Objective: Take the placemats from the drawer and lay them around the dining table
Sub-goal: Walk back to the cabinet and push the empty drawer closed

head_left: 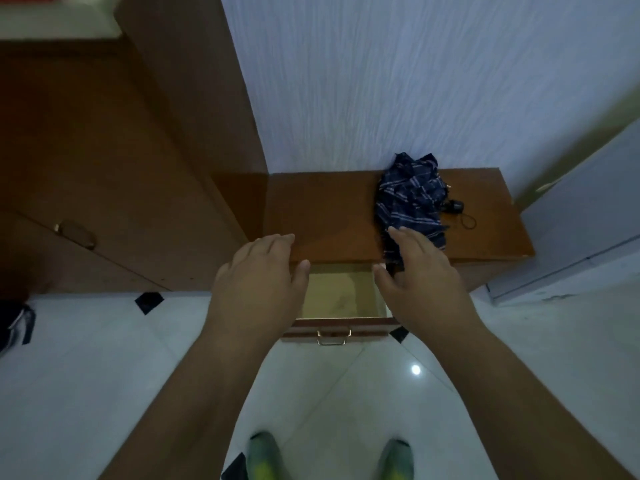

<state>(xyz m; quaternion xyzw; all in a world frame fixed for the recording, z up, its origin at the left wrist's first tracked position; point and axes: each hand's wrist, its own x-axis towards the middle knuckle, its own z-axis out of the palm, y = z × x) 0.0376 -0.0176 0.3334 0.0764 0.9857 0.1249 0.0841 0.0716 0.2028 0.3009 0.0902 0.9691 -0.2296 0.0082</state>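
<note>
We have the drawer [341,299] open — mats [332,294] still inside, none laid. Our left hand [259,282] and right hand [422,278] hover, fingers relaxed, grasping nothing.

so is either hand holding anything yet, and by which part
Nothing is held. The left hand and right hand hover open, fingers straight, over the open drawer.

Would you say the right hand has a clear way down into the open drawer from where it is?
Probably yes. The right hand hovers open over the drawer, which is pulled out, with nothing lying between them. The umbrella lies on the cabinet top behind the opening, not over it.
</note>
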